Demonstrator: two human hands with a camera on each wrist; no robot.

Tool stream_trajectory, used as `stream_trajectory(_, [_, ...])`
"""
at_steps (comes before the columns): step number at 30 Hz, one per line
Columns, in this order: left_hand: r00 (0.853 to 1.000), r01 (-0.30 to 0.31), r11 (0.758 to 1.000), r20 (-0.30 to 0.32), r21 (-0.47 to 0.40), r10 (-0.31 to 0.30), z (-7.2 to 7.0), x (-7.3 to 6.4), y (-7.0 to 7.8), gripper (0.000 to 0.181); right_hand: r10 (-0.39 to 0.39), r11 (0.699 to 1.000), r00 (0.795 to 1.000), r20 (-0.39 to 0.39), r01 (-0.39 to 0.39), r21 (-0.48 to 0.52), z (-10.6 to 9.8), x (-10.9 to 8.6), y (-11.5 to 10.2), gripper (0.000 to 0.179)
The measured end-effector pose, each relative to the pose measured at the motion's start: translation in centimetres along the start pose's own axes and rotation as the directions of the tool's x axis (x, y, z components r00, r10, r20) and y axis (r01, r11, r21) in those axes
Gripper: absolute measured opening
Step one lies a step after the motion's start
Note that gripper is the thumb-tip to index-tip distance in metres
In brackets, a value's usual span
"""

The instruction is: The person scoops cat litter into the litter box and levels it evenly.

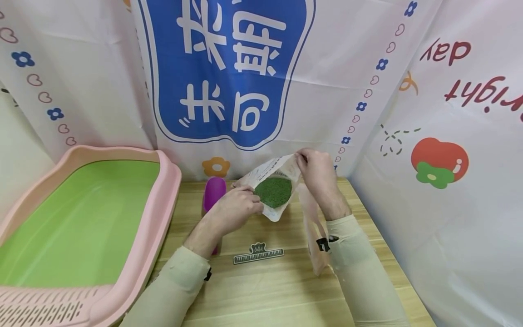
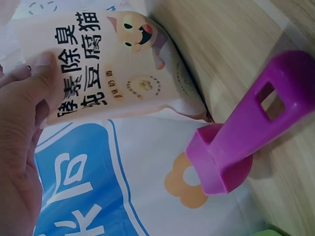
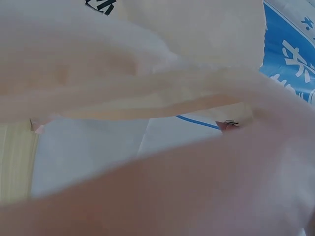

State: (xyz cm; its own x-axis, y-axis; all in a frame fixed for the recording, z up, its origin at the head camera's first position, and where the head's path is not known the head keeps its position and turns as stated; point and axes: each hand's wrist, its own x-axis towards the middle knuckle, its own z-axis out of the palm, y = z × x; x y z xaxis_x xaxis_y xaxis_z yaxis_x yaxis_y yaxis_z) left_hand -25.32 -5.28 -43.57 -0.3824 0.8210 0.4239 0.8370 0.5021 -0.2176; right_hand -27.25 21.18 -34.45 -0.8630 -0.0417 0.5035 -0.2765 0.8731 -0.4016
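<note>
A pale cat litter bag (image 1: pixel 267 169) stands at the back of the table with its mouth spread wide, showing green granules (image 1: pixel 274 191) inside. My left hand (image 1: pixel 230 211) pinches the near left edge of the mouth. At the far right corner, my right hand (image 1: pixel 320 175) grips the rim between thumb and fingers. In the left wrist view, the bag's printed front (image 2: pixel 135 83) carries a cartoon cat, with the left hand (image 2: pixel 22 113) holding its top. A pale pink torn strip (image 1: pixel 312 227) hangs beside the right wrist. The right wrist view is mostly blurred and blocked by pale material.
A purple scoop (image 2: pixel 258 118) stands left of the bag, partly behind the left hand in the head view. A black-and-white piano-patterned clip (image 1: pixel 258 256) lies on the wooden table in front. To the left sits a large pink litter box (image 1: pixel 169 181) with a green inside. Printed cloth walls rise behind and right.
</note>
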Motion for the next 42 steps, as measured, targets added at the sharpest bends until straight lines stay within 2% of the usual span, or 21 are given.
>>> stream_trajectory(4, [0.999, 0.041, 0.999, -0.029, -0.023, -0.041, 0.0, -0.5, -1.0, 0.023, 0.022, 1.0, 1.0, -0.02, -0.022, -0.006, -0.4, -0.3, -0.3, 0.023])
stream_trajectory(7, [0.991, 0.118, 0.991, -0.056, -0.062, -0.121, 0.1, -1.0, -2.1, 0.025, 0.034, 0.999, 0.998, -0.053, -0.034, 0.004, -1.1, -0.6, -0.9, 0.025])
stream_trajectory(10, [0.974, 0.212, 0.973, -0.067, -0.088, -0.218, -0.2, -1.6, -3.0, 0.023, 0.006, 1.0, 0.997, -0.072, -0.004, 0.024, -1.8, -0.8, -1.6, 0.024])
stream_trajectory(12, [0.962, 0.261, 0.961, -0.061, -0.089, -0.267, -0.5, -1.8, -3.4, 0.022, -0.041, 0.998, 0.999, -0.035, 0.042, 0.055, -2.1, -0.9, -2.1, 0.023])
stream_trajectory(14, [0.953, 0.294, 0.952, -0.052, -0.083, -0.299, -0.8, -2.0, -3.6, 0.018, -0.093, 0.992, 0.994, 0.056, 0.088, 0.094, -1.9, -1.0, -2.5, 0.023])
stream_trajectory(16, [0.948, 0.311, 0.948, -0.045, -0.073, -0.315, -0.9, -2.0, -3.7, 0.016, -0.13, 0.986, 0.974, 0.188, 0.107, 0.127, -1.6, -1.1, -2.9, 0.031])
stream_trajectory(20, [0.944, 0.326, 0.944, -0.042, -0.061, -0.328, -1.1, -2.2, -3.6, 0.009, -0.165, 0.985, 0.893, 0.42, 0.127, 0.117, -0.4, -1.2, -3.4, 0.054])
stream_trajectory(23, [0.942, 0.331, 0.941, -0.038, -0.07, -0.334, -1.2, -2.4, -3.4, 0.006, -0.19, 0.982, 0.845, 0.499, 0.156, 0.11, 0.6, -1.4, -3.7, 0.047])
stream_trajectory(25, [0.942, 0.33, 0.942, -0.035, -0.068, -0.333, -1.2, -2.5, -3.2, 0.005, -0.201, 0.979, 0.835, 0.513, 0.161, 0.121, 1.0, -1.4, -3.8, 0.043])
stream_trajectory(26, [0.944, 0.327, 0.943, -0.034, -0.064, -0.329, -1.2, -2.6, -3.1, 0.008, -0.2, 0.98, 0.836, 0.511, 0.156, 0.127, 1.2, -1.4, -3.8, 0.042])
stream_trajectory(28, [0.948, 0.314, 0.948, -0.03, -0.055, -0.316, -1.3, -2.7, -2.8, 0.016, -0.195, 0.981, 0.852, 0.486, 0.157, 0.118, 1.3, -1.4, -3.8, 0.04])
stream_trajectory(33, [0.967, 0.254, 0.966, -0.021, -0.049, -0.256, -1.5, -3.0, -1.7, 0.032, -0.176, 0.984, 0.91, 0.375, 0.155, 0.086, 1.4, -1.1, -3.5, 0.032])
stream_trajectory(38, [0.977, 0.21, 0.977, 0.028, -0.037, -0.209, -2.0, -3.3, -0.3, 0.028, -0.127, 0.991, 0.946, 0.298, 0.106, 0.086, 1.4, -0.9, -3.0, 0.031])
stream_trajectory(42, [0.977, 0.208, 0.978, 0.052, -0.013, -0.207, -2.4, -3.5, 0.6, 0.014, -0.106, 0.993, 0.959, 0.264, 0.085, 0.087, 1.5, -0.8, -2.8, 0.03])
